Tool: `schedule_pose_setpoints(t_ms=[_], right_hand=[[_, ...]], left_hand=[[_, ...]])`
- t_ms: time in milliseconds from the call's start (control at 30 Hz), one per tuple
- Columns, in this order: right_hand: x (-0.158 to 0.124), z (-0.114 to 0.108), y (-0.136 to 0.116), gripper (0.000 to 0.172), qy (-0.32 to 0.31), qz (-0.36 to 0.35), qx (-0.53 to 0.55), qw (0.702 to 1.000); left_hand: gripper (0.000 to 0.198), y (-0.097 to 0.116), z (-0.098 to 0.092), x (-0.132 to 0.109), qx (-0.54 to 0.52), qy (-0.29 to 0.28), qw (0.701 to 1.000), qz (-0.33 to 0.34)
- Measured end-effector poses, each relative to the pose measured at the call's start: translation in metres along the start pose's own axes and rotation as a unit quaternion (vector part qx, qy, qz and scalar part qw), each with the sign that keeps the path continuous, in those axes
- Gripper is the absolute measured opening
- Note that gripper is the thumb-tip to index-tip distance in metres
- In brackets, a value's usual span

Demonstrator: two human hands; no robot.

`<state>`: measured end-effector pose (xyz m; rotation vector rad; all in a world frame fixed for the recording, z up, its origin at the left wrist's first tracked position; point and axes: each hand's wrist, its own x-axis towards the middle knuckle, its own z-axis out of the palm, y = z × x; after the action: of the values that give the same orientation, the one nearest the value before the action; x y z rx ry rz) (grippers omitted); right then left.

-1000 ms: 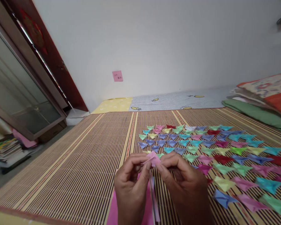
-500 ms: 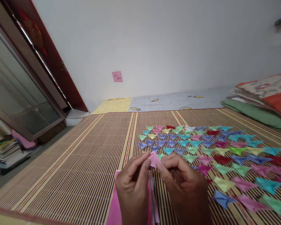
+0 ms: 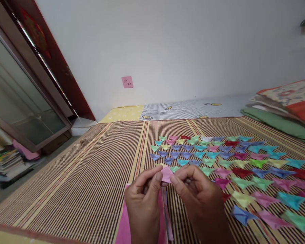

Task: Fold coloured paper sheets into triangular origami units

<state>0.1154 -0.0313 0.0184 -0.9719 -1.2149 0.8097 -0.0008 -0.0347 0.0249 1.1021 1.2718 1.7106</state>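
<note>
A small folded piece of pink paper (image 3: 166, 174) is pinched between both hands, above the striped mat. My left hand (image 3: 144, 200) grips its left edge with thumb and forefinger. From the other side, my right hand (image 3: 199, 195) holds the right edge with thumb and fingertips. Beneath the left hand lies a stack of pink paper (image 3: 124, 223), partly covered by the wrist. To the right spread several rows of folded paper pieces (image 3: 241, 183) in many colours; the right hand hides some of the nearest ones.
The striped mat (image 3: 86, 176) covers the bed surface. Folded bedding (image 3: 282, 122) is piled at the back right. A pink note (image 3: 127, 82) sticks to the white wall. On the left stand a glass-panelled door (image 3: 22, 88) and a pile of books (image 3: 8, 162).
Both hands keep hold of the pink paper. It has shifted and turned slightly between the fingertips, and the hands have moved only a little.
</note>
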Motion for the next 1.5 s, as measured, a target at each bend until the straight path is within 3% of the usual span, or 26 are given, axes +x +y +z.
schedule_pose_setpoints(t_ms=[133, 267, 467, 667, 967, 1067, 1233, 1400, 1500], right_hand=[[0.005, -0.004, 0.005, 0.03, -0.043, 0.063, -0.008, 0.997], [0.006, -0.008, 0.008, 0.039, -0.061, 0.031, -0.053, 0.996], [0.007, -0.012, -0.001, 0.034, -0.06, -0.016, -0.093, 0.994], [0.01, -0.014, -0.005, 0.035, -0.113, -0.011, -0.103, 0.988], [0.011, -0.017, 0.0, 0.03, -0.094, -0.041, -0.123, 0.987], [0.012, -0.017, 0.0, 0.018, -0.086, 0.021, -0.074, 0.993], [0.01, -0.015, 0.001, 0.02, -0.08, 0.065, -0.009, 0.995], [0.009, -0.016, 0.007, 0.024, -0.046, 0.068, 0.033, 0.996], [0.011, -0.019, 0.012, 0.025, -0.035, 0.088, 0.077, 0.993]], left_hand=[[0.023, 0.0, 0.0, 0.004, -0.048, 0.013, 0.998, -0.049], [0.026, 0.001, 0.002, 0.005, -0.065, 0.01, 0.996, -0.064], [0.025, -0.001, 0.002, 0.006, -0.071, -0.016, 0.994, -0.079], [0.022, -0.003, 0.0, 0.006, -0.056, -0.008, 0.996, -0.072], [0.017, -0.005, 0.0, 0.005, -0.023, -0.03, 0.998, -0.05], [0.015, -0.006, 0.001, 0.004, -0.016, -0.061, 0.997, -0.039], [0.016, -0.006, 0.003, 0.001, -0.019, -0.123, 0.992, -0.024], [0.021, -0.001, 0.004, 0.001, -0.082, -0.153, 0.982, -0.071], [0.022, 0.0, 0.006, 0.003, -0.088, -0.216, 0.966, -0.114]])
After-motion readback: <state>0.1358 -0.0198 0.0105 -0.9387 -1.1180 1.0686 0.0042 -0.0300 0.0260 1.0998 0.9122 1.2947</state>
